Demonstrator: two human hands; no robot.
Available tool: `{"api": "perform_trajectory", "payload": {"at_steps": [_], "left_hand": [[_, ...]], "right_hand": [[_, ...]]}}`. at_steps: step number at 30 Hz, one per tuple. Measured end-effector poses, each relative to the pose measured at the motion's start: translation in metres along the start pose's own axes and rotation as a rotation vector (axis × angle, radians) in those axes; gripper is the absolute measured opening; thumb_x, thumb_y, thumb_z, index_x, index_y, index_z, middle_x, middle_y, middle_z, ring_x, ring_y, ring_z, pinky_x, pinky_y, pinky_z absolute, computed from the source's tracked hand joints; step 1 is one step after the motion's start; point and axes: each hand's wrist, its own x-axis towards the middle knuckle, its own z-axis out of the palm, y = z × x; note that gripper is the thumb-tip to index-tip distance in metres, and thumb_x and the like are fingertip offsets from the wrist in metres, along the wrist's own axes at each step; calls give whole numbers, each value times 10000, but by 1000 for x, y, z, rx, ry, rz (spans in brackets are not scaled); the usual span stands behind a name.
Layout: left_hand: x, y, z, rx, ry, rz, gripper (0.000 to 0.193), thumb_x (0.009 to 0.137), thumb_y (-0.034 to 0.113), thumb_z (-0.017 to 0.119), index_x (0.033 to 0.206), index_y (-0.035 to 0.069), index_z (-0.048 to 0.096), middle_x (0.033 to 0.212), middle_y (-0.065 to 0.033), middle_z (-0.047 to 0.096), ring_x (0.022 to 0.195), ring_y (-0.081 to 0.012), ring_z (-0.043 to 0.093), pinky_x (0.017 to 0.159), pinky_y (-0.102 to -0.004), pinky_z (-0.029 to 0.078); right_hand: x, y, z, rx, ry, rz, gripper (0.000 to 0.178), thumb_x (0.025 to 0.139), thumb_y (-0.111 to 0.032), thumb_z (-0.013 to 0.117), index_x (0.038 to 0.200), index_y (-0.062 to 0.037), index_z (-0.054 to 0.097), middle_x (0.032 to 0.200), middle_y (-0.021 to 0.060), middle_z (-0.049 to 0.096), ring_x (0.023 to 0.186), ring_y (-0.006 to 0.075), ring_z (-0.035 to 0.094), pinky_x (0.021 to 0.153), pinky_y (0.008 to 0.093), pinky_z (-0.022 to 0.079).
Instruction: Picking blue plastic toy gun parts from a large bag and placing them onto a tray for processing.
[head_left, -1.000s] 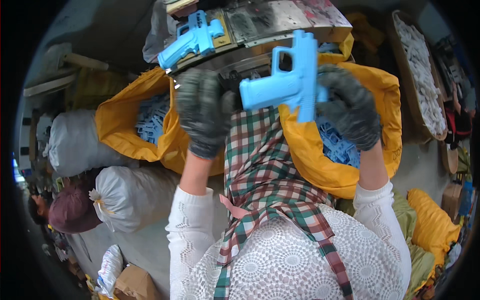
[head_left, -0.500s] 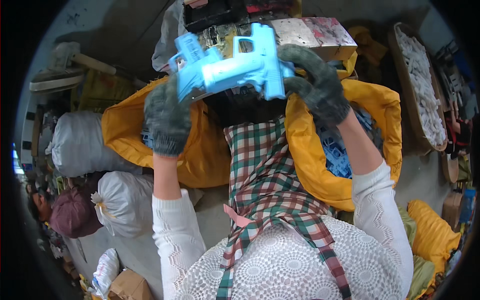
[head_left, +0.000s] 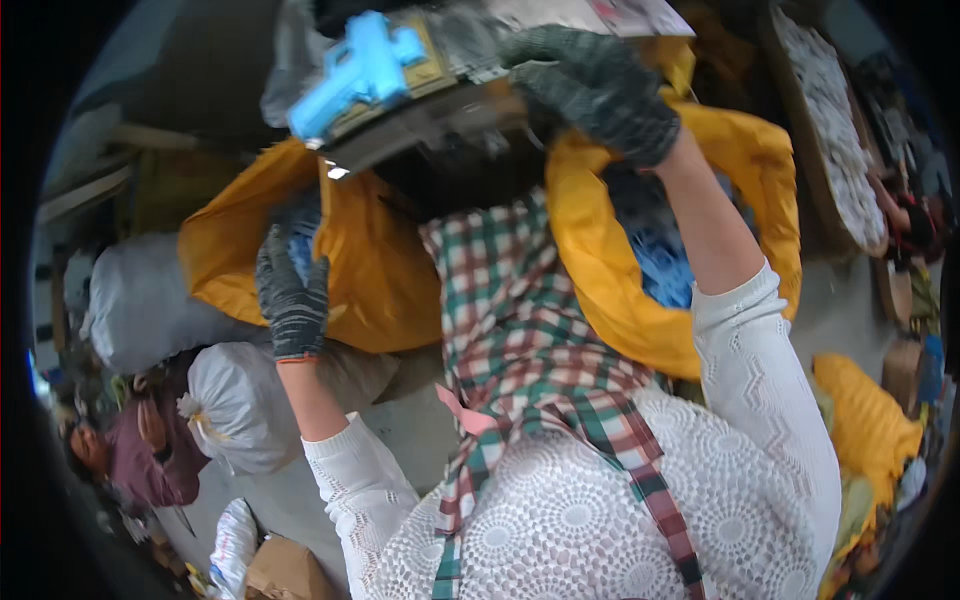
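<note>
A light-blue plastic toy pistol (head_left: 365, 70) lies at the left end of a dark work surface (head_left: 470, 45), with neither hand on it. My left hand (head_left: 293, 295), in a dark grey knitted glove, is at the mouth of the left yellow sack (head_left: 370, 270). Its fingers are stretched out and nothing shows in them. Gloved the same way, my right hand (head_left: 600, 90) reaches over the right part of the work surface, above the right yellow sack (head_left: 585, 260). Its fingers point left, and blur hides whether they hold anything. Blue plastic pieces (head_left: 660, 270) fill part of the right sack.
Stuffed white sacks (head_left: 235, 405) stand at the left, with a person in maroon (head_left: 150, 450) beyond them. A cardboard box (head_left: 290, 570) sits at the lower left. On the right are a long tray of white pieces (head_left: 835, 130) and a yellow bag (head_left: 865, 415).
Both hands have let go of the blue toy pistol pieces they held up. One lies on the work surface. My left hand has dropped to the left sack; my right has moved slightly up and left.
</note>
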Motion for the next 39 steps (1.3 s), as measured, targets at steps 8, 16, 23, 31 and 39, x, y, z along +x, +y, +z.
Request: {"api": "perform_trajectory", "payload": {"at_steps": [8, 16, 23, 31, 39], "left_hand": [[-11, 46, 26, -351, -492, 81, 523, 859, 191, 623, 1325, 45, 437, 1254, -181, 533, 1164, -298, 507, 961, -369, 402], [-11, 99, 27, -442, -578, 207, 500, 854, 231, 620, 1296, 53, 469, 1230, -189, 546, 1145, -344, 510, 957, -387, 414], [-33, 140, 51, -1234, -667, -15, 497, 857, 124, 632, 1307, 12, 452, 1187, -113, 569, 1076, -189, 546, 934, -320, 440], [-21, 196, 25, -1541, -716, -147, 429, 858, 223, 636, 1205, -13, 547, 1075, -89, 620, 945, -151, 589, 811, -284, 495], [-17, 160, 19, -1456, -594, -63, 253, 859, 115, 609, 1090, 13, 614, 1032, -101, 642, 945, -220, 598, 838, -314, 474]], "right_hand": [[-253, 2, -11, -519, -1039, 940, 440, 871, -158, 528, 1300, -109, 446, 1221, 177, 543, 1069, 315, 558, 878, 376, 469], [-320, 14, -1, -556, -729, 1025, 534, 781, -136, 558, 1304, -130, 451, 1238, 191, 521, 1047, 348, 560, 884, 415, 453], [-173, -21, -62, 530, 33, 974, 596, 748, -162, 712, 1283, -42, 479, 1143, 88, 591, 1023, 191, 585, 873, 325, 489], [-119, -59, -12, 847, 153, 749, 611, 800, -163, 708, 1322, -11, 431, 1247, 133, 519, 1130, 211, 518, 951, 338, 431], [-99, -78, -35, 16, -441, 158, 370, 716, -73, 726, 1052, -46, 575, 1216, 156, 530, 1151, 293, 507, 924, 370, 442]]}}
